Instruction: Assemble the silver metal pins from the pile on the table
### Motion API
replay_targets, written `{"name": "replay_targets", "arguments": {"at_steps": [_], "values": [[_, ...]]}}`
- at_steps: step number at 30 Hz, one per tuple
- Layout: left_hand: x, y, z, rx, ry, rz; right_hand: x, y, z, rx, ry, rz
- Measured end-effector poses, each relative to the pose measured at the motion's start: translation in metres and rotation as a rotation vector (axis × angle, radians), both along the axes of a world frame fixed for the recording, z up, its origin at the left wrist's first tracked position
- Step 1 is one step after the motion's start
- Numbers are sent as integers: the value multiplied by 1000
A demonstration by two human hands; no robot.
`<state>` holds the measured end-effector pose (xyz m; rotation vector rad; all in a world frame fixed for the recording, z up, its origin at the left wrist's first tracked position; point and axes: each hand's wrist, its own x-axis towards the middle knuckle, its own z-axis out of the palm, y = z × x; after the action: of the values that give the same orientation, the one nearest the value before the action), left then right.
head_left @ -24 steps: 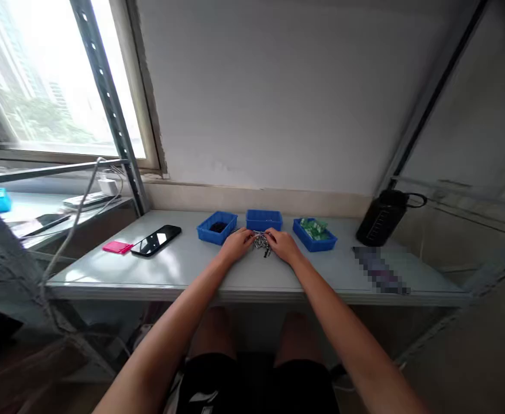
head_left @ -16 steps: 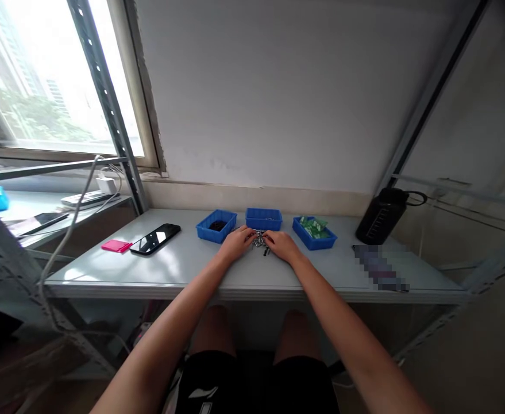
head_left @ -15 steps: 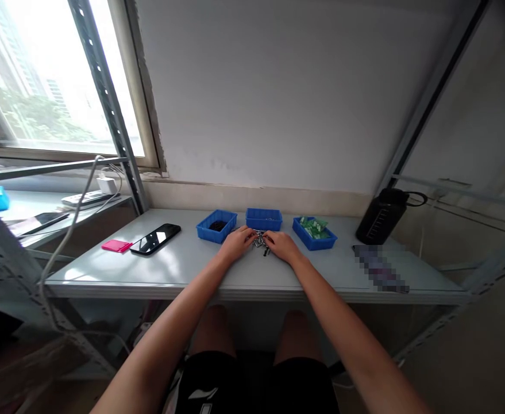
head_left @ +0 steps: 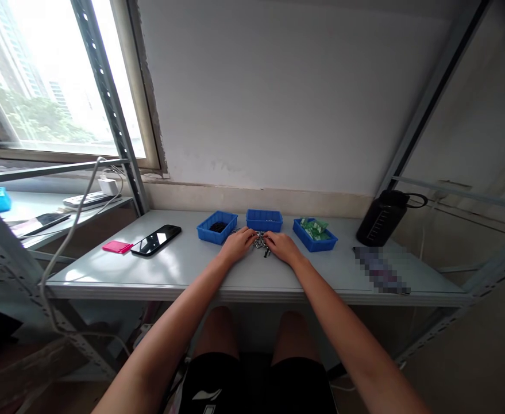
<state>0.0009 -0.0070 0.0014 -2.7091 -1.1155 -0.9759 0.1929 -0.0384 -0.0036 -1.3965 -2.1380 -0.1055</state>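
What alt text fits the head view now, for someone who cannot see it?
A seated person's left hand and right hand meet over a small pile of metal parts on a grey table, just in front of three blue bins; the right bin holds green pieces. A black phone and pink card lie left, a black bottle right.

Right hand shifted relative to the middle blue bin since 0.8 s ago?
No. The right hand sits just in front of the middle blue bin, at the small metal parts, the same offset from the bin as earlier.
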Motion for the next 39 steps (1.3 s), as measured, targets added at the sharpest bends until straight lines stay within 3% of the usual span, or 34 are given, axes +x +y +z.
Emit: {"name": "replay_targets", "arguments": {"at_steps": [6, 18, 26, 39], "values": [[-1, 3, -1, -28, 42, 18, 0, -1, 2, 29, 70, 6], [-3, 3, -2, -59, 92, 57, -1, -3, 2, 20, 161, 174], [-3, 3, -2, -73, 86, 56, -3, -2, 3, 7, 174, 213], [-1, -7, 2, -114, 144, 43, 13, 19, -11, 94, 252, -46]]}}
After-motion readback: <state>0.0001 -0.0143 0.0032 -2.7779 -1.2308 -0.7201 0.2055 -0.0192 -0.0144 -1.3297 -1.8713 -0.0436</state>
